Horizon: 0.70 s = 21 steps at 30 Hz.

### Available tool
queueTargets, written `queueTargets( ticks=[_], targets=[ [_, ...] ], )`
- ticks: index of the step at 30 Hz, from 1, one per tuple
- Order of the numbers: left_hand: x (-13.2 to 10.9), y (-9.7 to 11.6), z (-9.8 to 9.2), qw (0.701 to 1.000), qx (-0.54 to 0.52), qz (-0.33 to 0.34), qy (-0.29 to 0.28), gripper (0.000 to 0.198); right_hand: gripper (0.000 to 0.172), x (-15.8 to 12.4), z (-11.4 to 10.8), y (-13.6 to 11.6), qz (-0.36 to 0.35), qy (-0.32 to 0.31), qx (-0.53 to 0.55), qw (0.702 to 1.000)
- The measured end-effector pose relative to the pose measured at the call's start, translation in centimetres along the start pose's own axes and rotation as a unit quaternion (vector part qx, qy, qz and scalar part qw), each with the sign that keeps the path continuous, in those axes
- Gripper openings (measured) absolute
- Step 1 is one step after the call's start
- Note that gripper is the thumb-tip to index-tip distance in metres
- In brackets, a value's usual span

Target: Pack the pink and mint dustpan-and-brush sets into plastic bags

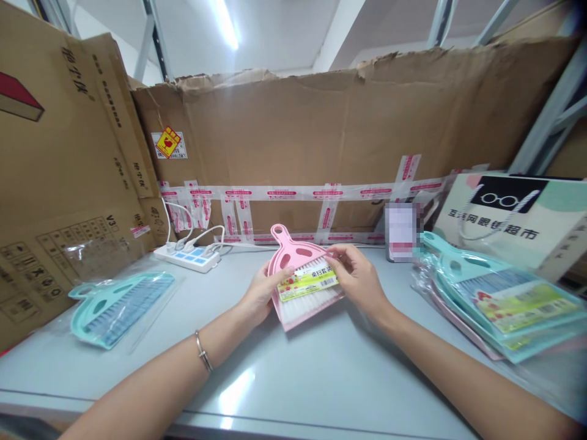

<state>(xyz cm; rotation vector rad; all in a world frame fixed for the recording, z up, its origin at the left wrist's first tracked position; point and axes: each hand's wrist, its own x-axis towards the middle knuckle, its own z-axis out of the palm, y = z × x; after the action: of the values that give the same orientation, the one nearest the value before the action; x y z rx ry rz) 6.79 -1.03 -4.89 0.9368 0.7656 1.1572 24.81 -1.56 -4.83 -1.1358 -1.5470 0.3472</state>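
A pink dustpan and brush set (298, 313) is held up over the grey table, its handle pointing away from me. White bristles show in the pan, and a yellow-green label (305, 282) lies across them. My left hand (262, 293) grips the pan's left side, thumb on top by the label. At the right edge my right hand (355, 275) pinches the label's corner or the pan's rim; which one I cannot tell. To the left lies a turquoise dustpan and brush set (121, 308) on clear plastic. Bagged turquoise dustpan sets (504, 287) are stacked at the right, with pink ones beneath.
A white power strip (190, 256) with plugged cables sits at the back left. Behind stands a taped cardboard wall (284, 134); a large carton (59, 183) rises at left. A phone (401, 232) and a paper gift bag (513, 220) stand at the back right.
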Motion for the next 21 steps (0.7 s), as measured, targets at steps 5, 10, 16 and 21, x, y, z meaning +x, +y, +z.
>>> queueTargets(
  ticks=[5,10,16,21],
  targets=[
    [-0.1,0.0,-0.1,0.999,0.017,0.004,-0.034,0.054,0.017,0.3,-0.3,0.1,-0.027,0.010,-0.024,0.999],
    [-0.2,0.9,-0.2,1.000,0.006,0.015,-0.011,0.056,0.063,0.3,-0.8,-0.1,0.010,0.211,0.016,0.977],
    [-0.4,1.3,0.1,0.997,-0.038,0.072,0.002,0.060,0.048,-1.4,1.4,-1.3,0.304,-0.040,0.414,0.857],
    [-0.8,2.6,0.3,0.988,0.103,0.088,-0.069,0.052,0.035,-2.0,1.9,-1.9,0.341,-0.060,0.510,0.787]
  ],
)
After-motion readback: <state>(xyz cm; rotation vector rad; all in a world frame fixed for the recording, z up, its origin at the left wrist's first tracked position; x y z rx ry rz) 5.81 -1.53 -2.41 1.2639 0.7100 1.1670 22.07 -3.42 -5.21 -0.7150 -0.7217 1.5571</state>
